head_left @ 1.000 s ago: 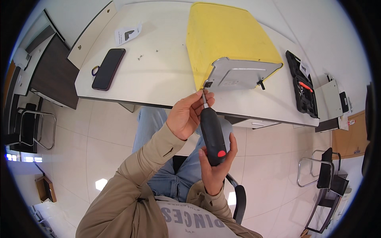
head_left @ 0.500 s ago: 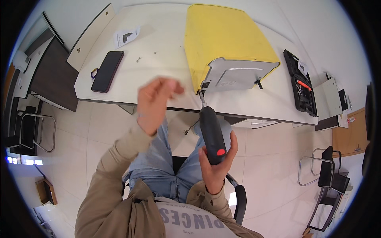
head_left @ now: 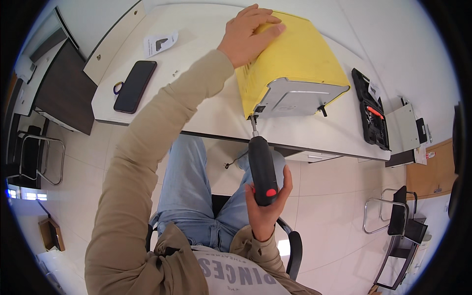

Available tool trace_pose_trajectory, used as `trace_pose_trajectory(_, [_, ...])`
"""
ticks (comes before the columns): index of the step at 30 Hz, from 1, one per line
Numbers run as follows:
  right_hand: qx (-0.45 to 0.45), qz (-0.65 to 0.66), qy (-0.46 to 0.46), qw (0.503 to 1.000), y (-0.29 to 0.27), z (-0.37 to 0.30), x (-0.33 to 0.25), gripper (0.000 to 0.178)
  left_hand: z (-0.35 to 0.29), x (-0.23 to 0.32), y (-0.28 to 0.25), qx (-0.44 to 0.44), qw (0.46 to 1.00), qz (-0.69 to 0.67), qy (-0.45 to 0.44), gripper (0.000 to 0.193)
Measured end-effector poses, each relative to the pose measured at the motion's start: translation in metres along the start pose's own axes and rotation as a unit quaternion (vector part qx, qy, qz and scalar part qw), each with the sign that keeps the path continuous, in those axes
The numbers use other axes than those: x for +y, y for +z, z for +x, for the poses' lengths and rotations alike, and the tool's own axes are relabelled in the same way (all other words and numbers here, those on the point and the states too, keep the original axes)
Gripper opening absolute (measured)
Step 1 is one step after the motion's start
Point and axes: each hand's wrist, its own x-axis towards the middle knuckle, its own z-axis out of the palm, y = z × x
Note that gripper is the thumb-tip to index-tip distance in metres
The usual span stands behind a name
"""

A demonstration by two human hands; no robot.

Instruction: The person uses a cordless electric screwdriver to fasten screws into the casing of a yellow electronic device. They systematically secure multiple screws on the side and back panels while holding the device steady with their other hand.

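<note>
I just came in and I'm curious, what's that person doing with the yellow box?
A seated person presses the left hand flat on a yellow metal box-shaped appliance lying on the white table. The right hand holds a black electric screwdriver with a red button, its tip at the appliance's grey underside near a corner.

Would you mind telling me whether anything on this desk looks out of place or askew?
The yellow appliance lies tipped on its side, its grey base facing the desk edge; otherwise nothing looks spilled or damaged.
</note>
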Motion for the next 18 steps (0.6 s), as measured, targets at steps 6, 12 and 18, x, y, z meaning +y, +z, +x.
trace_pose_trajectory(6, [-0.001, 0.023, 0.020, 1.000, -0.0002, -0.0012, -0.0022, 0.086, -0.0065, 0.0032, 0.0003, 0.000, 1.000, -0.004, 0.016, 0.036])
trace_pose_trajectory(12, [-0.003, 0.018, 0.025, 1.000, 0.0006, -0.0011, -0.0039, 0.082, -0.0091, -0.0015, 0.0036, 0.020, 0.999, -0.005, 0.036, 0.034])
trace_pose_trajectory(18, [0.001, 0.018, 0.023, 1.000, 0.0010, -0.0017, -0.0013, 0.080, -0.0088, -0.0026, 0.0053, 0.026, 0.999, -0.008, 0.038, 0.035])
